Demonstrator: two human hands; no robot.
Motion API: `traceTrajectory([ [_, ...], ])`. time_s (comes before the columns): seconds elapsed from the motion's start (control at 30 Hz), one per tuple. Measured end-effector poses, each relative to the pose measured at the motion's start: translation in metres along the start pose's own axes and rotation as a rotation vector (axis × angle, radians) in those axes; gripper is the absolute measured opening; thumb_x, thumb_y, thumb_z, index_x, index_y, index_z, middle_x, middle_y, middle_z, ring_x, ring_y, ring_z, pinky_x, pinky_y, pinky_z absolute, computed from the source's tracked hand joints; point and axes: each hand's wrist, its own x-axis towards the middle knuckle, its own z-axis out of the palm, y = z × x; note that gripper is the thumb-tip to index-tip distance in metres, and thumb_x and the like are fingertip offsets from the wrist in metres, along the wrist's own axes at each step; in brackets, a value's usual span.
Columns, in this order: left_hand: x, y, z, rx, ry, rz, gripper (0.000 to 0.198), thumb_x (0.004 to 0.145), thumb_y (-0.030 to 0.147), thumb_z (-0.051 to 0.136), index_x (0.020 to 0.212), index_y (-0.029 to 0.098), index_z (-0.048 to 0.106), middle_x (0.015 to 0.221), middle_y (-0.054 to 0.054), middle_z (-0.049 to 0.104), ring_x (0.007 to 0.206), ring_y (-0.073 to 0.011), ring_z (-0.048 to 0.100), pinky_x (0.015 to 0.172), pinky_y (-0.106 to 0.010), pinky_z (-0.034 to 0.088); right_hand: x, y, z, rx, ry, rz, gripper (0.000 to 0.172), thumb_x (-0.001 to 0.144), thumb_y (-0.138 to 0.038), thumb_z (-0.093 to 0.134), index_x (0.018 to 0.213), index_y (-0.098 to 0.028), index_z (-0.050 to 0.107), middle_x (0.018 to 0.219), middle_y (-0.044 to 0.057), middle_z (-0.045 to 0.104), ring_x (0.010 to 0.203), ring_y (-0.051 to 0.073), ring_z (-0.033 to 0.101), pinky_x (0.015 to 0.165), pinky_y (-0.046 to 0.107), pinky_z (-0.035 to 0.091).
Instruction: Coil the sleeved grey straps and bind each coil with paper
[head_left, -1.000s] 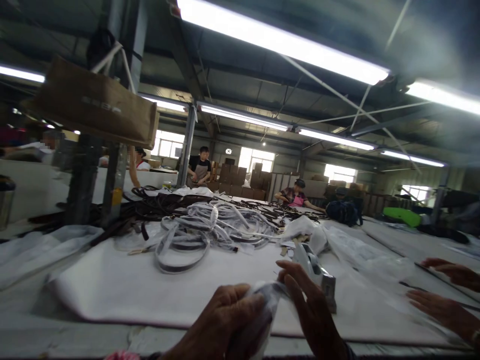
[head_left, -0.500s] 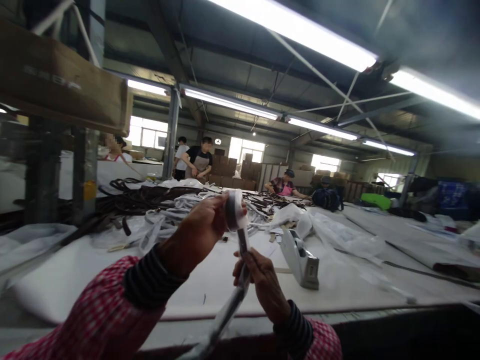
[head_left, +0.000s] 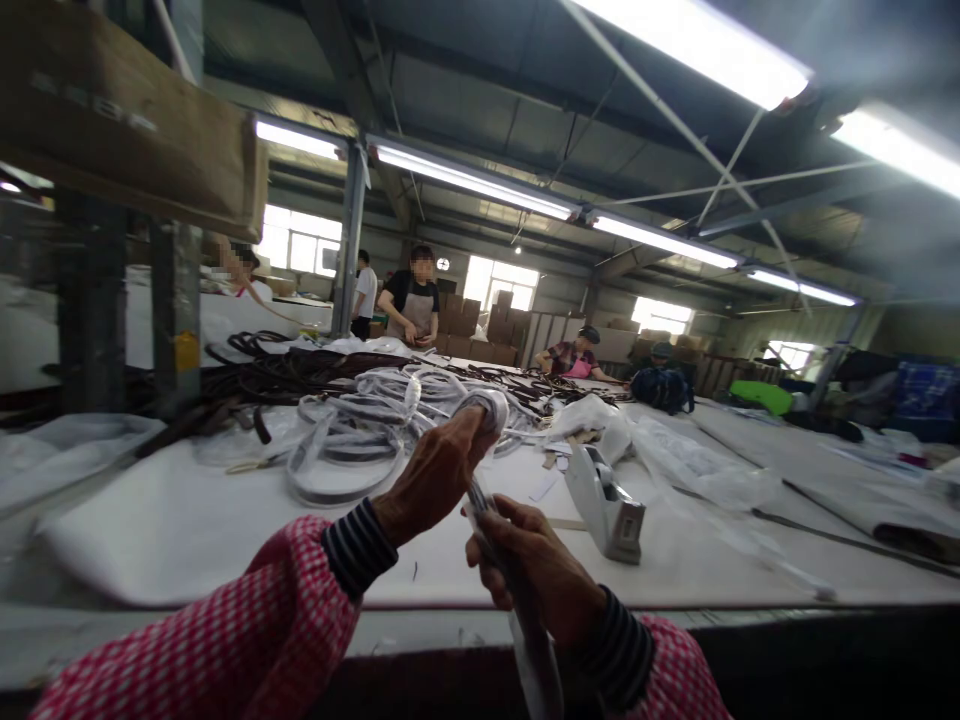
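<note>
My left hand is closed around a small coil of a dark strap wrapped in clear plastic, its fingers partly hidden behind it. From the coil the strap runs down through my right hand, which pinches it between thumb and fingers. The strap's lower end hangs past the table's front edge and leaves the view. Both hands are above the white-covered table. To the right of them stands a grey tape dispenser.
Beyond my hands lies a heap of plastic-wrapped straps, with dark loose straps behind it. Clear plastic sheeting covers part of the right side. A cardboard box hangs over the upper left. Several people work farther back.
My left hand has turned over the coil and come slightly lower and to the right. The hanging strap has swung to the right, now under my right hand. The view has shifted a little.
</note>
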Motion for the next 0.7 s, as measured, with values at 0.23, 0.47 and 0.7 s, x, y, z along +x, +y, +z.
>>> traceTrajectory([
  [0.23, -0.030, -0.021, -0.003, 0.225, -0.382, 0.210, 0.016, 0.102, 0.019, 0.040, 0.091, 0.020, 0.051, 0.083, -0.003, 0.057, 0.070, -0.0188, 0.049, 0.064, -0.032, 0.029, -0.014, -0.046, -0.023, -0.437, 0.057, 0.104, 0.045, 0.088, -0.061, 0.062, 0.092, -0.016, 0.058, 0.052, -0.007, 0.053, 0.030, 0.003, 0.032, 0.030, 0.013, 0.022],
  [0.47, -0.047, -0.011, -0.015, 0.284, -0.565, 0.043, 0.026, 0.097, 0.045, 0.058, 0.091, 0.020, 0.052, 0.081, 0.000, 0.059, 0.068, -0.0181, 0.052, 0.061, -0.030, 0.026, -0.005, -0.072, -0.040, -0.687, -0.135, -0.020, 0.038, 0.073, -0.037, 0.083, 0.100, -0.016, 0.065, 0.065, -0.004, 0.062, 0.048, 0.006, 0.042, 0.042, 0.017, 0.029],
  [0.7, -0.052, -0.004, -0.023, -0.159, -0.635, -0.284, 0.031, 0.094, 0.044, 0.055, 0.075, 0.020, 0.056, 0.064, 0.005, 0.048, 0.056, -0.0128, 0.045, 0.057, -0.026, 0.029, -0.008, -0.065, -0.040, -1.107, -0.151, -0.357, 0.027, 0.095, -0.039, 0.060, 0.097, -0.018, 0.077, 0.086, 0.005, 0.072, 0.078, 0.019, 0.061, 0.072, 0.031, 0.046],
])
